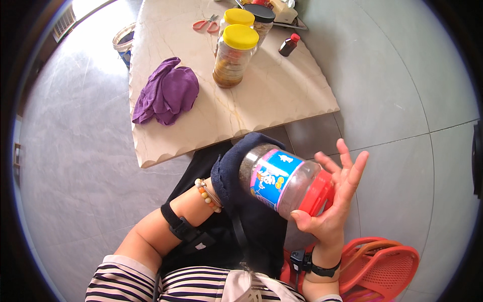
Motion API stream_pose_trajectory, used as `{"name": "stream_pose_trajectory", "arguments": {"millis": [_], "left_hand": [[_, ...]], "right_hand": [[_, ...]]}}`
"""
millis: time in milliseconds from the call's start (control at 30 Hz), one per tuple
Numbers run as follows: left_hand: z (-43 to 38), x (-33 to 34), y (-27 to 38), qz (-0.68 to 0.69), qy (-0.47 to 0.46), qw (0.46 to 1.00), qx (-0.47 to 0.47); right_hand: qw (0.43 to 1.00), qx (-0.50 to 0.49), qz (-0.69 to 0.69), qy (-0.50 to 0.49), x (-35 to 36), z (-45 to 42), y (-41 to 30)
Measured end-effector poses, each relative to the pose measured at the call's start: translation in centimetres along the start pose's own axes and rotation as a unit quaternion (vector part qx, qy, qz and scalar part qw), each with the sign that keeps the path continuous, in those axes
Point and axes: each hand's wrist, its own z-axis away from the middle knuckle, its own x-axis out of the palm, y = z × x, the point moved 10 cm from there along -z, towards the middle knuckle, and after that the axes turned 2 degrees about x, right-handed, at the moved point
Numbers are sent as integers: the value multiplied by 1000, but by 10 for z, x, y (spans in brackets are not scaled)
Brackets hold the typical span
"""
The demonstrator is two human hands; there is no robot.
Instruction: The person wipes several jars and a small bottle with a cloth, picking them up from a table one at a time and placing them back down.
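A clear plastic jar (281, 179) with a red screw lid (317, 194) and a blue and pink cartoon label is tilted over my lap, its lid toward the lower right. Around its base wraps a navy cloth (230, 166). My left hand is hidden by that cloth and supports the base through it; only the wrist with a bead bracelet (207, 196) shows. At the lid end is my right hand (334, 202), palm by the lid and thumb touching the edge near it. Its other fingers are spread and extended away from the jar.
On the stone-topped table (264, 102) are a purple cloth (168, 92), red-handled scissors (206, 24), yellow-lidded jars (234, 56), a black-lidded jar (263, 19) and a small red-capped bottle (289, 44). A bucket (123, 43) stands left; red plastic chairs (381, 270) are at lower right.
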Motion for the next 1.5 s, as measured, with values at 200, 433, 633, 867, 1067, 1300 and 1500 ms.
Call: {"name": "stream_pose_trajectory", "arguments": {"millis": [200, 433, 633, 867, 1067, 1300, 1500], "left_hand": [[-11, -12, 76, -382, 83, 904, 172], [-36, 4, 69, -323, 52, 929, 174], [-48, 57, 74, -573, -94, 808, 97], [-56, 77, 58, -469, -215, 837, 180], [-52, 60, 22, -266, -363, 888, 96], [-51, 19, -6, 58, -44, 997, -38], [-52, 15, 33, -364, 9, 931, 25]], "right_hand": [[923, 246, -293, 34, 21, 15, 44], [917, 273, -279, 83, 8, 22, 62], [990, 119, -60, 49, -1, 6, 35], [998, 43, 35, 9, -4, 1, 23], [981, 81, -154, 80, -15, 11, 25], [995, -47, 2, 85, -13, -4, 22], [975, -109, 147, 125, -21, -13, 11]]}}
